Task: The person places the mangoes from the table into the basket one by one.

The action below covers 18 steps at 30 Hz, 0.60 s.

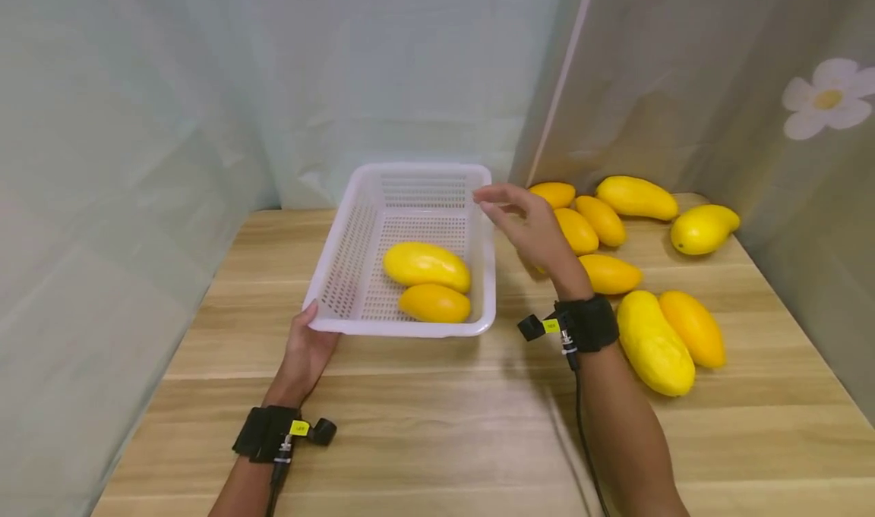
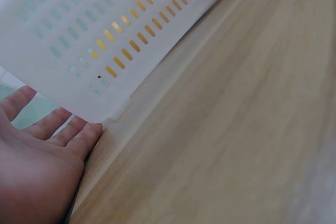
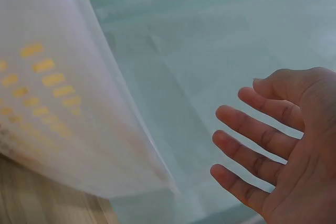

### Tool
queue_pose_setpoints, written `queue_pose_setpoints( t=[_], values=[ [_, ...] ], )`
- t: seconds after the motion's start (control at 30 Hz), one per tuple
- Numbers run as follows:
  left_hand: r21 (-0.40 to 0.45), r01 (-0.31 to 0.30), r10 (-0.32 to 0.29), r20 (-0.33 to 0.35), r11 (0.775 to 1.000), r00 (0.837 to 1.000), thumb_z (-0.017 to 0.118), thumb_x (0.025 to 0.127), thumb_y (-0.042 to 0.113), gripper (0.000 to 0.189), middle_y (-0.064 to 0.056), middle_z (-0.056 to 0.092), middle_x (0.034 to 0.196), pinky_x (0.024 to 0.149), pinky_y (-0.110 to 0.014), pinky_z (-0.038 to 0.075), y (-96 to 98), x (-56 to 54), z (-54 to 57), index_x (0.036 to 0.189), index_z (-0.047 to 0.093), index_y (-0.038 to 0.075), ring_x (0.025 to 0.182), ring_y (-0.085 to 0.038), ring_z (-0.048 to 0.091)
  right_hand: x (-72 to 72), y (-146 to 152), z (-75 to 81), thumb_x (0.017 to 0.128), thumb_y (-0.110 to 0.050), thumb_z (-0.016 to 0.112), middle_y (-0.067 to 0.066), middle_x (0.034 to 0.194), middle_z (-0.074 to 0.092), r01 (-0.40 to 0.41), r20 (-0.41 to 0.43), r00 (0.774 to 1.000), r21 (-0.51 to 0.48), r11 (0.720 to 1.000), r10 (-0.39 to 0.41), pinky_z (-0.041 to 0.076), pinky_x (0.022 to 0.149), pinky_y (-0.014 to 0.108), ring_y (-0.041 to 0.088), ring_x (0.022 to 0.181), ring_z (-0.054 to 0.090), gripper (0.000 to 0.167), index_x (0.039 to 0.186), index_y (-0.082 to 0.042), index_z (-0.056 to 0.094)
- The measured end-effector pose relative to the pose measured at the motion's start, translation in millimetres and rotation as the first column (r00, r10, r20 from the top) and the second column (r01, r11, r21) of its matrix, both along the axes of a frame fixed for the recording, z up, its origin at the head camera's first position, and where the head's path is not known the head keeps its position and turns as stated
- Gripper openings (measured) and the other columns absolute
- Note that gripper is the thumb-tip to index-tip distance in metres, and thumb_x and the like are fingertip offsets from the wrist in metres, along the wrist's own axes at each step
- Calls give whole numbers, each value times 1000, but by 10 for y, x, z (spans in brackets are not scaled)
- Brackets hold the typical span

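Observation:
A white perforated plastic basket stands on the table with two yellow mangoes inside, a longer mango and a smaller mango. At the basket's near-left corner is my left hand. Its fingers reach out straight against that corner in the left wrist view. My right hand hovers beside the right rim, fingers spread and slightly bent. Nothing lies in its grasp, and the right wrist view shows a gap between the fingertips and the basket wall.
Several more mangoes lie on the right of the wooden table, including a large mango close to the right forearm and a mango near the right curtain. Pale curtains border the table at back and sides. Cables trail from both wristbands.

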<state>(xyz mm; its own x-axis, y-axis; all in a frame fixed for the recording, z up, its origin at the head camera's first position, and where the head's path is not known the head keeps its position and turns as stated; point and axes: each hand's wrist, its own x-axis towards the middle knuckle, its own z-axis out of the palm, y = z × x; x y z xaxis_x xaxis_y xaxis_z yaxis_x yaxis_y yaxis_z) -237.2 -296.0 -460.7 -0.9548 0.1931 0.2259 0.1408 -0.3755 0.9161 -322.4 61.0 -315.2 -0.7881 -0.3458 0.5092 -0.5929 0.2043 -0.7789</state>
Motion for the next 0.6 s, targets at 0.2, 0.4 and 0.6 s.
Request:
queue_pose_setpoints(
  t=[0.2,0.4,0.6],
  values=[
    [4,5,-5,-14,1000,1000,20,97,35,51,-13,12,147,102,-38,14,-62,-6,-39,146,15,21,130,-31,13,-15,136,16,91,-12,55,12,112,58,53,20,998,-2,999,-53,38,89,35,21,105,50,28,116,0,57],
    [8,-1,1,-3,1000,1000,24,96,37,52,-11,14,147,102,-38,15,-61,-7,-40,145,17,23,130,-29,14,-105,274,-57,91,-13,55,10,112,58,105,18,994,-42,994,-104,36,90,37,20,104,50,27,116,-2,58],
    [-11,-9,9,-1,1000,1000,24,96,38,52,-10,14,147,102,-39,15,-57,-4,-28,145,17,23,130,-29,15,-190,395,-139,90,-12,56,11,114,57,167,0,986,-97,981,-168,35,92,40,20,106,49,27,114,0,58]
  ],
)
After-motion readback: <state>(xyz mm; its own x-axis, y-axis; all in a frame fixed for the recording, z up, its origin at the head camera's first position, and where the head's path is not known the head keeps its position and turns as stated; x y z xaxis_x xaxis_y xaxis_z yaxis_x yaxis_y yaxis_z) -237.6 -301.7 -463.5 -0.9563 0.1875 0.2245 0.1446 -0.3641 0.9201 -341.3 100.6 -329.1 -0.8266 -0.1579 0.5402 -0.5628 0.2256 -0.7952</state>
